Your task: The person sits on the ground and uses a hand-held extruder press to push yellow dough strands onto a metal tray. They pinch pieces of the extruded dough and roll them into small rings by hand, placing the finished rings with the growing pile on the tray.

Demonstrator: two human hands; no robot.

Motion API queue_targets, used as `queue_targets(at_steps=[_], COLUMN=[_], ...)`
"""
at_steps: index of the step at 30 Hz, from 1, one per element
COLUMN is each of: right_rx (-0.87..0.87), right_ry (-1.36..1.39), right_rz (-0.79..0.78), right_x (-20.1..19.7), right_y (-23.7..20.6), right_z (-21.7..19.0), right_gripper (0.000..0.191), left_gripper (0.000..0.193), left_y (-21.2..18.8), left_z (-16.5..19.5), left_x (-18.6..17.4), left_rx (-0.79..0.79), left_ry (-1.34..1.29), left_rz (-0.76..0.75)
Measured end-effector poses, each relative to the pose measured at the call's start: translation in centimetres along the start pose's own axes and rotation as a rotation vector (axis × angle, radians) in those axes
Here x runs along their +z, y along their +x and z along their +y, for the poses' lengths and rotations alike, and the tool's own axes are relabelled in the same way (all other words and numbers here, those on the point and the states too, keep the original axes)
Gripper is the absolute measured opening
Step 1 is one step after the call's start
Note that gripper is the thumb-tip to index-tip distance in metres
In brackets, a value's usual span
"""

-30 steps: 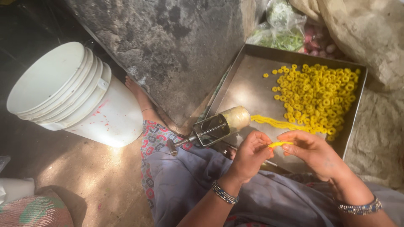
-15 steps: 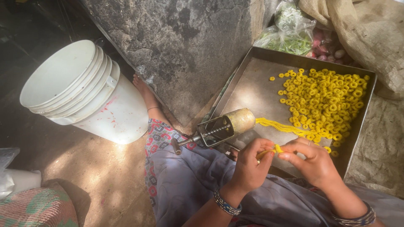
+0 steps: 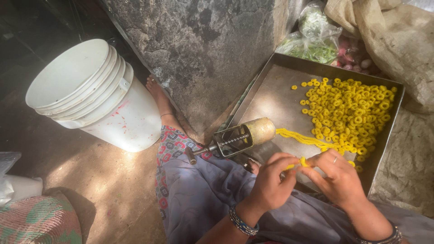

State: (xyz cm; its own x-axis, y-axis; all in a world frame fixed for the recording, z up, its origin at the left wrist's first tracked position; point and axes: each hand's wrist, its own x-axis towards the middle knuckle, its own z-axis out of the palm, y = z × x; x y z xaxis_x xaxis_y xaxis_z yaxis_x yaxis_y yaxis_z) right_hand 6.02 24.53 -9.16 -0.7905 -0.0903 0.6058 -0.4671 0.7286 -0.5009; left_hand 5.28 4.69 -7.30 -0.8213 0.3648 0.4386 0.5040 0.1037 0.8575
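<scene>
Head view — both hands' fingers [image 3: 289, 168] pinching yellow dough strip [image 3: 302, 161].

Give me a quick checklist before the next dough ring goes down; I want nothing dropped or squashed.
1. Dough piece pinched between left hand and right hand: ok.
2. Ends joined into a closed ring: cannot tell, fingers cover it.
3. Bare space on the tray for another ring: ok, its left part is free.
4. Finished rings lying flat in one layer: cannot tell, they crowd and may overlap.
5. Dough strand lying on the tray from the press: ok.
6. Press resting steadily: cannot tell; it lies across the tray's edge.
</scene>
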Motion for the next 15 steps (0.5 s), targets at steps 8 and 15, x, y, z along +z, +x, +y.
queue_targets(at_steps=[8,15], right_rx=[0.119,0.059], right_ry=[-0.097,-0.176], right_rz=[-0.122,0.018], right_x=[0.1,-1.5], right_y=[-0.7,1.0], right_z=[1.6,2.2], right_gripper=[0.008,0.049], left_gripper=[0.037,0.079], left_y=[-0.9,-1.3], left_z=[-2.2,-2.0], left_x=[1.0,1.6], left_rx=[-0.102,-0.116], left_ry=[-0.062,-0.151], left_rz=[-0.073,-0.041])
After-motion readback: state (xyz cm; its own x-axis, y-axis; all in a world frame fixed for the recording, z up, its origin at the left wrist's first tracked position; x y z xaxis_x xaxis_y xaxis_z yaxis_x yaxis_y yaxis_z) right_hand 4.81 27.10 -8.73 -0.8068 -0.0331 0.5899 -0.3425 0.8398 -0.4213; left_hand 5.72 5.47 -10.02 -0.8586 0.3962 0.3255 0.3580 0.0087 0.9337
